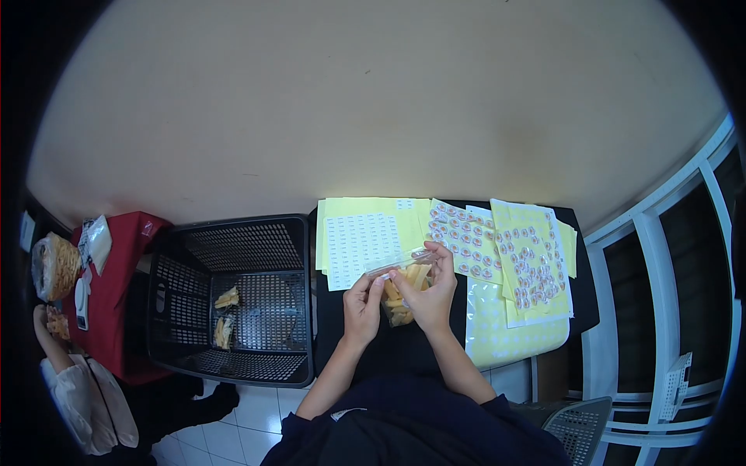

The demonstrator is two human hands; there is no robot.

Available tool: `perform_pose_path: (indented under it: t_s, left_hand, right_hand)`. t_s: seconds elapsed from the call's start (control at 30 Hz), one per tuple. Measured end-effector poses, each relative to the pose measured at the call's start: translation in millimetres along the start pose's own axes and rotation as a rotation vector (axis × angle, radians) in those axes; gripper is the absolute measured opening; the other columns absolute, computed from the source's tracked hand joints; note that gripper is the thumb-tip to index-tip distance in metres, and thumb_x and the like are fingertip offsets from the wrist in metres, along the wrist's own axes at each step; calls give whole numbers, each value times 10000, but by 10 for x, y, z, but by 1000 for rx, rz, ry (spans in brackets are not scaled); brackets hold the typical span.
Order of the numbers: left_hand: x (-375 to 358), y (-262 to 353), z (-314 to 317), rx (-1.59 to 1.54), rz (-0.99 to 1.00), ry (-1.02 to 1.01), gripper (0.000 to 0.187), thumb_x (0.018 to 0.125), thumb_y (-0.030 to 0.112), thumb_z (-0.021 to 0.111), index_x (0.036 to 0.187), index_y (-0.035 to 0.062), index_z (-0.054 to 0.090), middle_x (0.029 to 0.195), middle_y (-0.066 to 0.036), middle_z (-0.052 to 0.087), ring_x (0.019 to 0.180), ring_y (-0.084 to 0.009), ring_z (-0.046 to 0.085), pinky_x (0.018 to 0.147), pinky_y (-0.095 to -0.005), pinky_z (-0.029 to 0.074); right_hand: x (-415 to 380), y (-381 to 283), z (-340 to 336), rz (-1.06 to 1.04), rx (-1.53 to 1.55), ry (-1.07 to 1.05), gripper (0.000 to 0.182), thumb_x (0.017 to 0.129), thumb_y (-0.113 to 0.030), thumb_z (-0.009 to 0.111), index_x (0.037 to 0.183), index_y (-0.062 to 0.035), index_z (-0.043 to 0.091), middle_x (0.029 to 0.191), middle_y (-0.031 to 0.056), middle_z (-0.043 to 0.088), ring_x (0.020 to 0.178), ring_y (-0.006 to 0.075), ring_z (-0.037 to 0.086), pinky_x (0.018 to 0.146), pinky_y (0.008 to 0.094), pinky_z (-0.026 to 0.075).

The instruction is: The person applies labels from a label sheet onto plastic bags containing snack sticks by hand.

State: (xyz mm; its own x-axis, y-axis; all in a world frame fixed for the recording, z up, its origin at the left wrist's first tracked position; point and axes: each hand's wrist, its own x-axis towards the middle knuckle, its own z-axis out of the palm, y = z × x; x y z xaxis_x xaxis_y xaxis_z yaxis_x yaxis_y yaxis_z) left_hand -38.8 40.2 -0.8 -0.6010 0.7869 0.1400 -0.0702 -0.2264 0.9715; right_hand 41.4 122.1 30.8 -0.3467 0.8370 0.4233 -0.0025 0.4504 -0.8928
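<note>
A clear plastic bag of yellowish stick-shaped snacks (398,315) hangs between my two hands, over the near side of the table. My left hand (360,311) pinches the bag's upper left part, thumb pointing up along the plastic. My right hand (432,293) grips the upper right, its thumb reaching across the front toward the left one. Part of the snacks is hidden behind the right hand. Just beyond the bag lies a white sheet of small printed labels (353,245) on yellow backing paper. Sheets of round stickers (536,264) spread to the right.
A black plastic basket (231,368) stands to my left, with two snack bags (224,332) inside. Farther left, a red-covered table (116,287) holds a white scale (82,301) and a large snack bag (56,268); another person's arm (53,346) reaches there. A chair (581,427) is behind right.
</note>
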Motion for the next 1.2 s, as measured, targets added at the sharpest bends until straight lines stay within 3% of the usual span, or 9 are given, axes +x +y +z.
perform_pose_path:
  t_s: [0.17, 0.37, 0.43, 0.53, 0.67, 0.73, 0.9, 1.03, 1.2]
  left_hand:
    - [-76, -29, -15, -46, -24, -12, 306, 914, 152, 360, 1054, -50, 542, 921, -80, 600, 830, -86, 532, 735, -222, 421]
    - [-206, 42, -116, -187, -25, -114, 316, 921, 177, 366, 1070, -53, 524, 1005, -114, 577, 907, -141, 543, 769, -268, 447]
    - [-244, 154, -100, 29, 47, -102, 257, 896, 114, 404, 1000, -52, 571, 882, -90, 620, 799, -103, 553, 716, -227, 435]
    - [-304, 148, -124, 96, 96, -164, 224, 879, 80, 428, 982, -44, 584, 860, -87, 628, 756, -94, 554, 679, -219, 439]
    - [-402, 178, -68, 144, 46, -285, 239, 885, 100, 416, 973, -31, 596, 839, -85, 632, 736, -85, 551, 658, -215, 436]
    - [-463, 198, -13, 171, -89, -369, 261, 894, 126, 400, 972, -26, 597, 840, -85, 632, 747, -79, 547, 662, -214, 429]
    - [-696, 94, 312, -92, -155, -445, 380, 929, 221, 327, 968, -51, 590, 908, -113, 619, 834, -133, 566, 757, -250, 439]
    - [-955, 154, 666, -50, -119, -485, 165, 845, 78, 524, 947, -43, 570, 882, -92, 624, 798, -89, 554, 717, -219, 437]
    - [-1397, 6, 1192, -84, -189, -684, 152, 833, 65, 539, 947, -30, 572, 874, -77, 622, 828, -96, 557, 745, -226, 432]
  right_hand:
    - [-84, -106, -33, 82, 85, 14, 516, 649, -57, 704, 1066, 19, 409, 863, 120, 566, 778, 143, 575, 666, 250, 464]
    - [-311, -249, -36, 87, 80, 54, 587, 640, -54, 723, 1110, 17, 379, 868, 107, 553, 791, 134, 558, 695, 252, 458]
    - [-409, -279, -24, 82, 42, 86, 613, 632, -58, 735, 1120, 16, 371, 877, 104, 544, 800, 132, 552, 701, 251, 456]
    - [-581, -249, -21, 92, 38, 189, 646, 617, -69, 755, 1126, 16, 367, 897, 99, 519, 812, 127, 538, 713, 245, 449]
    - [-809, -288, -141, 109, -35, 322, 643, 632, -49, 739, 1147, 18, 360, 895, 87, 502, 794, 120, 521, 699, 239, 448]
    - [-902, -320, -238, 177, 31, 376, 623, 651, -37, 719, 1155, 22, 358, 890, 83, 498, 793, 115, 520, 686, 233, 447]
    - [-1186, -325, -680, 237, 155, 454, 530, 702, 7, 648, 1150, 20, 366, 909, 90, 499, 810, 121, 541, 668, 222, 443]
    - [-1436, -421, -1085, 229, 79, 461, 485, 723, -19, 636, 1144, 0, 397, 897, 97, 554, 780, 121, 568, 677, 232, 451]
    - [-1889, -508, -2013, 260, -37, 344, 311, 750, -26, 613, 1034, 9, 492, 802, 66, 604, 732, 99, 583, 667, 224, 458]
